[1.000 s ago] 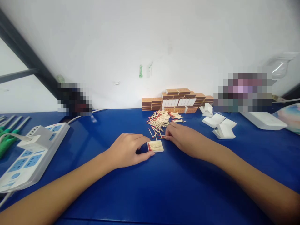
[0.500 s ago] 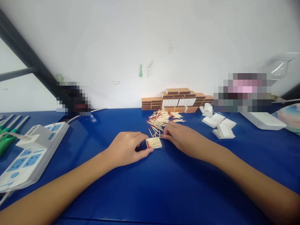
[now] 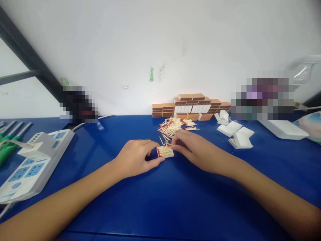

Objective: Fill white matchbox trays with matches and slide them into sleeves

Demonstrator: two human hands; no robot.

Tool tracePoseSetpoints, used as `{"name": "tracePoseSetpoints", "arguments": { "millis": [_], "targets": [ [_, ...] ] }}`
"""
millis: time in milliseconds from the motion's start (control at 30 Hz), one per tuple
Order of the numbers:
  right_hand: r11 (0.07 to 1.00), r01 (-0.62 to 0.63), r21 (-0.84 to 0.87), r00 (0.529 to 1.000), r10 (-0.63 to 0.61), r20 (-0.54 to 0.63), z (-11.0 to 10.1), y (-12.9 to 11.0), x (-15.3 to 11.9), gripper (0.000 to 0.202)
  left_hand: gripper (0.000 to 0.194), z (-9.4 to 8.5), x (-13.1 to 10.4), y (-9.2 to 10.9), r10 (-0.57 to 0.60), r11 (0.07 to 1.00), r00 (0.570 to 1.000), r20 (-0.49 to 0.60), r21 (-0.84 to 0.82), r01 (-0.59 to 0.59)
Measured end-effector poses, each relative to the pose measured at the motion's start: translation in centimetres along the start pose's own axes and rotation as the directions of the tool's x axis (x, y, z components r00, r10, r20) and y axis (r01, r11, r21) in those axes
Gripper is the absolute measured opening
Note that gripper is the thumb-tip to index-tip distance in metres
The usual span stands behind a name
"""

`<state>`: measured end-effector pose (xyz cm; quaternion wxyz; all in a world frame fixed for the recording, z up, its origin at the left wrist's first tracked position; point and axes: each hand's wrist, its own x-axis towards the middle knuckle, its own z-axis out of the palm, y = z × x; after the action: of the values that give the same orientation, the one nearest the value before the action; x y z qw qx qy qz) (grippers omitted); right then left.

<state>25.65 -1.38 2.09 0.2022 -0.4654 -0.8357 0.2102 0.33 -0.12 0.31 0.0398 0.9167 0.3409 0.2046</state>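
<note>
A small white tray [image 3: 169, 155] with red-tipped matches lying in it rests on the blue table. My left hand [image 3: 137, 157] grips its left end between thumb and fingers. At the tray's upper right edge, my right hand [image 3: 192, 147] pinches a match [image 3: 168, 144] that lies over the tray. Just behind the tray spreads a loose pile of matches [image 3: 172, 126] with red heads, partly hidden by my right hand.
Stacked matchboxes [image 3: 193, 103] stand against the wall. Several white empty trays [image 3: 229, 129] lie right of the pile. A power strip [image 3: 42, 167] and green-handled tools [image 3: 11, 147] are at left. A white box [image 3: 286, 129] sits at right.
My right hand has moved slightly left, bringing the match from beside the tray to over its upper edge. My left hand keeps its hold on the tray.
</note>
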Motion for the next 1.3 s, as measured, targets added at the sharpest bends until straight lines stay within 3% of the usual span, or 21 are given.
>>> {"name": "tracePoseSetpoints", "arguments": {
  "millis": [433,1033,1167,1300],
  "targets": [
    [0.993,0.098,-0.060,0.995,-0.099,-0.019,2.1,-1.2,-0.2,0.010,0.025,-0.1,0.0,0.2,0.051,0.998,0.999,0.010,-0.049,-0.050],
    [0.990,0.024,-0.136,0.995,-0.010,0.102,0.0,-0.4,-0.2,0.009,0.028,-0.3,0.1,0.2,0.031,0.998,0.998,0.054,-0.047,-0.029],
    [0.979,-0.058,-0.195,0.985,0.088,0.150,-0.6,-0.4,-0.2,0.019,0.029,-0.3,0.0,0.1,0.028,0.999,0.998,0.054,-0.040,-0.026],
    [0.975,-0.049,-0.217,0.979,0.089,0.182,-0.6,-0.6,-0.2,0.025,0.029,-0.3,0.0,0.1,0.026,0.999,0.998,0.055,-0.041,-0.024]
  ]
}}
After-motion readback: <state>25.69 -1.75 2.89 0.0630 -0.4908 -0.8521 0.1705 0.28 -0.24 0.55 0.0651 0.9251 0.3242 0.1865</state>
